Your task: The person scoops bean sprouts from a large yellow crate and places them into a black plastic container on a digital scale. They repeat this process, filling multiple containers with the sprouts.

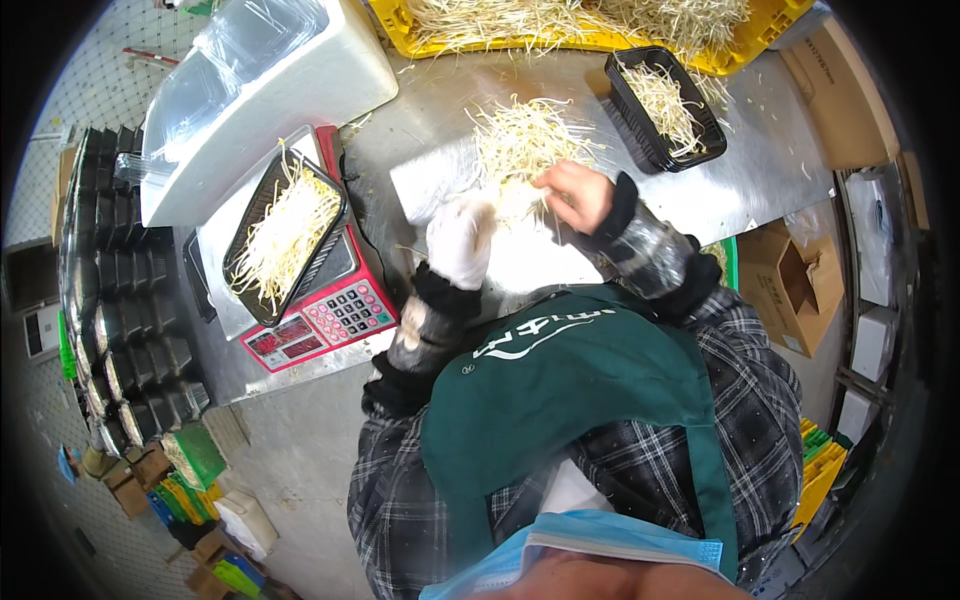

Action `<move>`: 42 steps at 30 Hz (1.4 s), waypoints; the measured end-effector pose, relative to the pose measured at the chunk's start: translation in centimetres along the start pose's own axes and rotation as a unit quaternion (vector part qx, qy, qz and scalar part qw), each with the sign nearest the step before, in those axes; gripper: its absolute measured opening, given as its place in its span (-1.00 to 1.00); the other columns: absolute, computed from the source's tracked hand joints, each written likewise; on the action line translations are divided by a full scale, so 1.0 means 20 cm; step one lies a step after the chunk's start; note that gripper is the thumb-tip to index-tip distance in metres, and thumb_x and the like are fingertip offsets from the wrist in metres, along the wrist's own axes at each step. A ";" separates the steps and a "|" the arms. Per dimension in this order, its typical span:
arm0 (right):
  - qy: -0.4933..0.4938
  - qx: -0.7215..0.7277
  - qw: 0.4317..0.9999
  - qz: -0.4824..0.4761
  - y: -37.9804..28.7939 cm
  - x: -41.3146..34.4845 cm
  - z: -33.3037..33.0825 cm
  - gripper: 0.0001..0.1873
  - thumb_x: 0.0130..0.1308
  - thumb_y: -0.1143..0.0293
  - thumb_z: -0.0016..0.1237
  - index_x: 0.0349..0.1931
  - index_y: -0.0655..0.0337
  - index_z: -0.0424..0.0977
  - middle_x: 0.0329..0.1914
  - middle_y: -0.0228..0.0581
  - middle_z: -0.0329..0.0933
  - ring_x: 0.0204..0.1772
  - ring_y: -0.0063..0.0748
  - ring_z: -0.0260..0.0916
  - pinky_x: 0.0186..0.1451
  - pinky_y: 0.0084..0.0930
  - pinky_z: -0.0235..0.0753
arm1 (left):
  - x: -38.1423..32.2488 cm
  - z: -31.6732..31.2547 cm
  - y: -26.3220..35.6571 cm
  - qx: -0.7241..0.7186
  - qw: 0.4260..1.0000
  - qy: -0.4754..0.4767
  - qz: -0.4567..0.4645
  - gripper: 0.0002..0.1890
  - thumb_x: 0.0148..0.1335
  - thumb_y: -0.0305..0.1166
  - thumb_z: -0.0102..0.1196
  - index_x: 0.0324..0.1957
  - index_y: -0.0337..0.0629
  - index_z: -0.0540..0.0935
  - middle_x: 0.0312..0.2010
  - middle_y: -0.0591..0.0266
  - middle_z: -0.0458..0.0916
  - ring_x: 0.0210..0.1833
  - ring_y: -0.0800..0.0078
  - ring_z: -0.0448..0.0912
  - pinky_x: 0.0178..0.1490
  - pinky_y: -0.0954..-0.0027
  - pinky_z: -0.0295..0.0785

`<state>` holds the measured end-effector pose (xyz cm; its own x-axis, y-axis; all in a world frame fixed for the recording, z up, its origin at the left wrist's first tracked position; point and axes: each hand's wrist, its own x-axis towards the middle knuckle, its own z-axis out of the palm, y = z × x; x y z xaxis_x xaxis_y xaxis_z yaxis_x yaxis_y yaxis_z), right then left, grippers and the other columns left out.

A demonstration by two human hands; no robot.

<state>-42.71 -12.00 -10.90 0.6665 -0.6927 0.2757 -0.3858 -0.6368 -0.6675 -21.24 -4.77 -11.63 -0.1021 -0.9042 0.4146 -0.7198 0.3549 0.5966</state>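
A loose heap of bean sprouts (525, 139) lies on the steel table in front of me. My left hand (461, 236), in a white glove, is at the near left edge of the heap with its fingers curled; glare hides whether they hold anything. My right hand (577, 196), bare, pinches some sprouts at the near right side of the heap. To the left, a black plastic tray (335, 191) filled with sprouts rests tilted in view on a red digital scale (349, 311). At the upper right stands another black tray (701, 154), also holding sprouts.
A yellow crate (442, 46) of sprouts borders the far side of the steel table (442, 90). A white foam box (330, 82) with clear plastic lids (225, 82) stands at the upper left. Stacked black trays (135, 300) line the left. Cardboard boxes (847, 97) sit right.
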 end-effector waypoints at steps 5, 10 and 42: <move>-0.084 -0.019 0.995 0.046 0.00 -0.21 -0.11 -0.49 -0.11 0.40 0.11 -0.04 0.19 0.40 -0.01 -0.05 0.36 0.04 -0.07 0.32 0.08 -0.36 0.35 | -0.28 -0.23 0.05 0.067 0.992 -0.108 0.005 -0.39 -0.15 -0.41 0.17 0.09 -0.04 0.42 0.13 -0.10 0.24 0.15 -0.06 0.23 0.16 0.09 0.12; -0.048 -0.118 0.991 0.037 0.02 -0.10 0.00 -0.41 -0.09 0.33 0.10 0.04 0.23 0.30 0.11 0.04 0.26 0.05 0.01 0.27 0.11 -0.23 0.26 | -0.33 -0.11 0.00 0.022 0.991 -0.121 -0.062 -0.37 -0.08 -0.43 0.10 0.15 -0.09 0.34 0.21 -0.22 0.11 0.27 -0.08 0.09 0.27 0.14 0.01; -0.030 -0.086 0.994 0.066 -0.04 -0.07 -0.08 -0.71 -0.01 0.34 -0.01 -0.24 0.22 0.44 -0.35 -0.08 0.47 -0.30 -0.10 0.43 -0.27 -0.33 0.42 | -0.29 0.01 -0.03 0.015 0.992 -0.126 -0.003 -0.41 -0.10 -0.26 0.17 0.07 -0.09 0.41 0.11 0.04 0.28 0.09 0.09 0.28 0.15 0.11 0.16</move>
<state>-44.38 -11.16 -9.60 0.6377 -0.7557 0.1491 -0.5722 -0.5943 -0.5651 -20.31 0.17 -14.53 -0.2625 -0.9385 0.2242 -0.7410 0.3449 0.5762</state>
